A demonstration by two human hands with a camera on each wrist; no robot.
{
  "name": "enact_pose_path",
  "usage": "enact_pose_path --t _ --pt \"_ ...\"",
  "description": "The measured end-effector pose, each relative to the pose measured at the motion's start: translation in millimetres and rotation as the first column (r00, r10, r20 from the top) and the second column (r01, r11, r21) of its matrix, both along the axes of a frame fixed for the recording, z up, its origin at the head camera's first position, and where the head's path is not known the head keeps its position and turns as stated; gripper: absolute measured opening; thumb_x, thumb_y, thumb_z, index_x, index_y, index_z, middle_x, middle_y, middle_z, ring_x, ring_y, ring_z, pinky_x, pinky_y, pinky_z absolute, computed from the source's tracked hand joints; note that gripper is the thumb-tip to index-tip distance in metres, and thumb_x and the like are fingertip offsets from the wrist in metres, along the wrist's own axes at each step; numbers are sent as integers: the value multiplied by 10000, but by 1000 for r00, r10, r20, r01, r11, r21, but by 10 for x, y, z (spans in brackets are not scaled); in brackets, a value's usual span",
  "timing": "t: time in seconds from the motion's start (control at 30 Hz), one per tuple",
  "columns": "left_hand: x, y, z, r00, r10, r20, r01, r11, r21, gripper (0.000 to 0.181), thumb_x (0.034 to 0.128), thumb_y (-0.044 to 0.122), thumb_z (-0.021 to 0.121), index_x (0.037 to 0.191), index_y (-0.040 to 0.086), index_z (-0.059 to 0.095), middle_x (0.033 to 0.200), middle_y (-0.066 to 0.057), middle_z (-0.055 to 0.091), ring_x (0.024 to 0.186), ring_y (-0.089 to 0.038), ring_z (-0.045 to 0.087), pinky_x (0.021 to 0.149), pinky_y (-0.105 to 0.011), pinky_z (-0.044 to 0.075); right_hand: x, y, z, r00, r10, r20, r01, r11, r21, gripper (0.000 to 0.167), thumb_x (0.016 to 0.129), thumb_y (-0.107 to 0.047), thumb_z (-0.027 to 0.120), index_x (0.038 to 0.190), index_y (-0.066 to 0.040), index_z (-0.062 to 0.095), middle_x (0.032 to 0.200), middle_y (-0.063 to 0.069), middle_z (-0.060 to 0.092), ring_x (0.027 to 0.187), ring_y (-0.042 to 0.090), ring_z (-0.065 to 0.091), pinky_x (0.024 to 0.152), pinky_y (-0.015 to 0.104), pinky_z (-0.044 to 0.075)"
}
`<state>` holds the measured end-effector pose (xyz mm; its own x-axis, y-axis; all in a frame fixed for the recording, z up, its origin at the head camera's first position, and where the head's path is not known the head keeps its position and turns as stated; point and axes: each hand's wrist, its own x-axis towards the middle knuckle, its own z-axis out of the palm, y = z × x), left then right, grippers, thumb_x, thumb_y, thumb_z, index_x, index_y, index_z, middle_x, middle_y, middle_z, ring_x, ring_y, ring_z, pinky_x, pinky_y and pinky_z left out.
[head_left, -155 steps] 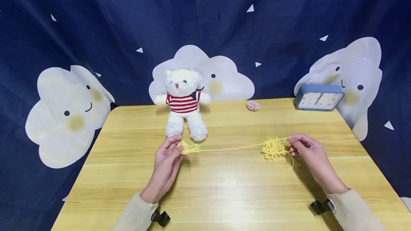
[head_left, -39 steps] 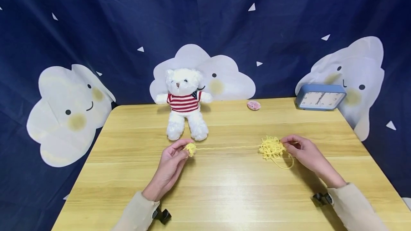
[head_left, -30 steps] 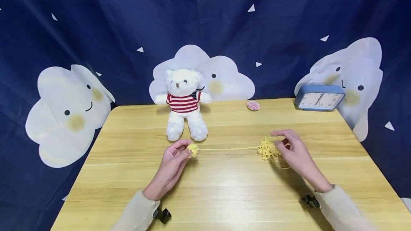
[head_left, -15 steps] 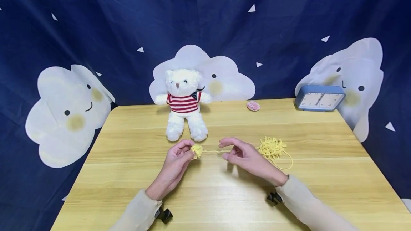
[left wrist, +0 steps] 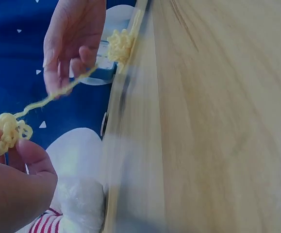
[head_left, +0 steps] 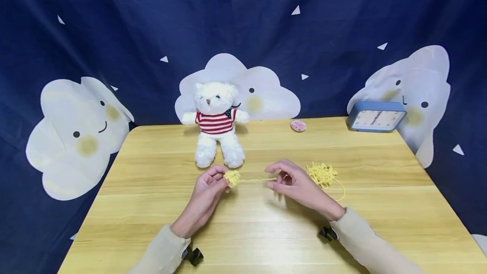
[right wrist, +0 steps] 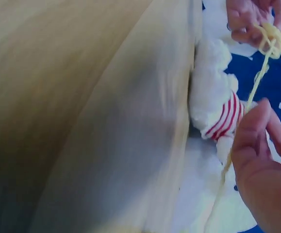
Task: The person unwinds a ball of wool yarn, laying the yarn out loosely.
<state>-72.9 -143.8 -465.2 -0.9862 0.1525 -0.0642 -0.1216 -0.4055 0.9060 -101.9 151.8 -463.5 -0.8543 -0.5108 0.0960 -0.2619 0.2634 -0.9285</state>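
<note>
In the head view, my left hand pinches a small wound bundle of yellow yarn between thumb and fingertips, above the table. A single yarn strand leads from it to my right hand. There the strand passes into the curled middle fingers, while thumb and index finger stand apart. The right wrist view has the strand running past my right thumb tip. Beyond the right hand lies a loose, looped yarn heap, partly hidden by that hand, with one loop trailing toward me.
A white teddy bear in a striped shirt sits at the back, just beyond my left hand. Farther right along the back edge are a pink round object and a blue clock. The wooden table ends before a dark blue curtain.
The right hand has left the loose heap and moved left along the strand, then slightly back right. The left hand keeps its bundle, which is more compact than at first.
</note>
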Motion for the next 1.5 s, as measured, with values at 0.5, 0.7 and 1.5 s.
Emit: enact_pose_path --t 0.5,0.7,1.5 --pt "23 -49 -27 999 44 -3 -44 998 50 319 935 -174 603 1208 -11 619 1065 -70 695 874 -159 658 726 -225 592 70 8 17 997 -22 80 23 1000 -2 181 1046 -207 756 1118 -41 769 1026 167 747 910 257 688 800 268 604" --pt "14 -103 -14 995 93 24 -94 994 59 451 948 -173 593 1381 -55 547 1099 -64 684 876 -156 645 691 -229 579 98 249 24 1000 -28 3 28 998 51 95 1012 -189 800 1095 -141 803 991 70 765 877 202 693 775 278 616" --pt "54 -196 -30 998 64 -14 -61 991 123 339 1013 -122 611 1350 -83 604 1060 -61 645 874 -144 637 709 -209 591 152 1052 172 920 -388 -60 387 921 -36 158 1085 -90 691 1125 60 715 876 147 699 721 207 644 581 283 551"
